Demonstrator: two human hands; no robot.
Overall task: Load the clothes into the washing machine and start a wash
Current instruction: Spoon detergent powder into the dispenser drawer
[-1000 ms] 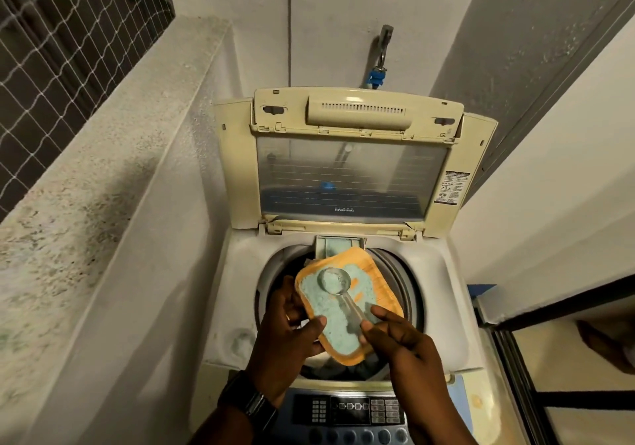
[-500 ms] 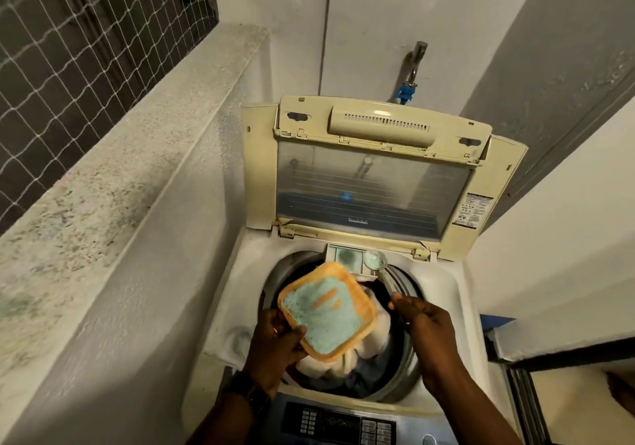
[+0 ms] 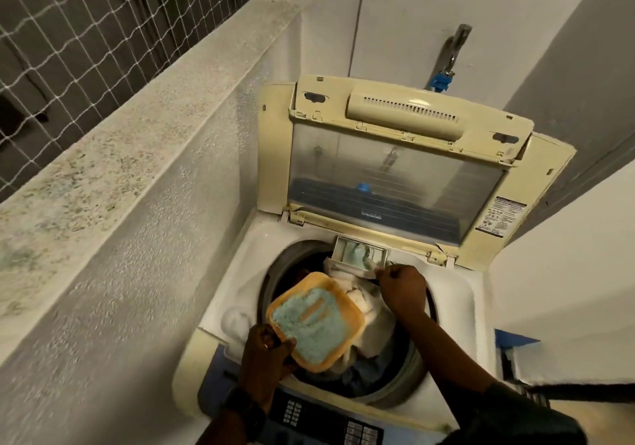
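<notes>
1. Washing machine [image 3: 240, 272] — cream top-loader, lid [image 3: 395, 176] raised upright
2. Clothes [image 3: 374, 324]: white and dark pile filling drum
3. Detergent drawer [image 3: 357, 255] at drum's back rim, blue powder inside
4. Orange tub [image 3: 321, 278] of blue powder — tilted over drum's front-left

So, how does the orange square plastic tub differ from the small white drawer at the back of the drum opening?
The orange square plastic tub is larger and wider than the small white drawer. The tub is loose, held by the left hand above the drum. The drawer is part of the machine and sits pulled out at the rear rim, under the open lid. Both contain blue-green powder.
</notes>
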